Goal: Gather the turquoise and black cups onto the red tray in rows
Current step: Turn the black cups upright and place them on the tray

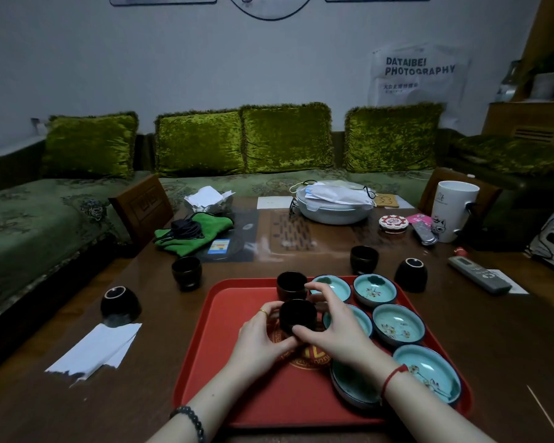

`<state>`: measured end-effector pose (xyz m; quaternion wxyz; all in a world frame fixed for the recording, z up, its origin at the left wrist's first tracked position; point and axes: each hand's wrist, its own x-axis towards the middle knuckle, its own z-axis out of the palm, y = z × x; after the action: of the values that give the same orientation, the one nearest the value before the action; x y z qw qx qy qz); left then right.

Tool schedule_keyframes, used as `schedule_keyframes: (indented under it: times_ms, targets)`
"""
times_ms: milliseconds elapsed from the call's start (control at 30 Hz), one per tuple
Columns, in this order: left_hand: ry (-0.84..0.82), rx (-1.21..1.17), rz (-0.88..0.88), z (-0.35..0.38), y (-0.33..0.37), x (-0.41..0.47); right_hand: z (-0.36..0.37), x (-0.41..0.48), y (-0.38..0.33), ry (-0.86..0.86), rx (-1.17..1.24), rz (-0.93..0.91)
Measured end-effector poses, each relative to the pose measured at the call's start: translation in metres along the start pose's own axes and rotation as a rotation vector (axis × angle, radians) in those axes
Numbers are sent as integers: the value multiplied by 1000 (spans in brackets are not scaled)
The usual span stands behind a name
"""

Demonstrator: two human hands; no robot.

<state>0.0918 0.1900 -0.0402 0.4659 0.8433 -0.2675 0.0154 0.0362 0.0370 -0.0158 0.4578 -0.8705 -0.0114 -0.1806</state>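
A red tray (pixel 237 372) lies on the table in front of me. Several turquoise cups sit along its right side, among them one at the back (pixel 375 288) and one at the front right (pixel 427 372). One black cup (pixel 291 284) stands at the tray's back. In front of it a second black cup (pixel 297 314) stands on the tray, held between my left hand (pixel 263 337) and my right hand (pixel 330 324). Off the tray, black cups stand upright at left (pixel 186 272) and at back right (pixel 364 259). Two more lie upside down at far left (pixel 120 304) and right (pixel 411 274).
White paper (pixel 93 350) lies at the table's left. A green cloth with a cable (pixel 192 233), a covered white dish (pixel 333 203), a white mug (pixel 454 209) and a remote (pixel 478 274) sit further back and right. A green sofa lies behind.
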Motion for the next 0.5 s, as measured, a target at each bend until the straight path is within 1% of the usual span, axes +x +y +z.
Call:
schedule_keyframes:
  times_ms: [333, 500]
  targets:
    - [-129, -44, 15, -16, -7, 3, -20, 6, 9, -160, -61, 31]
    - [-166, -76, 36, -20, -8, 6, -22, 8, 12, -171, -72, 43]
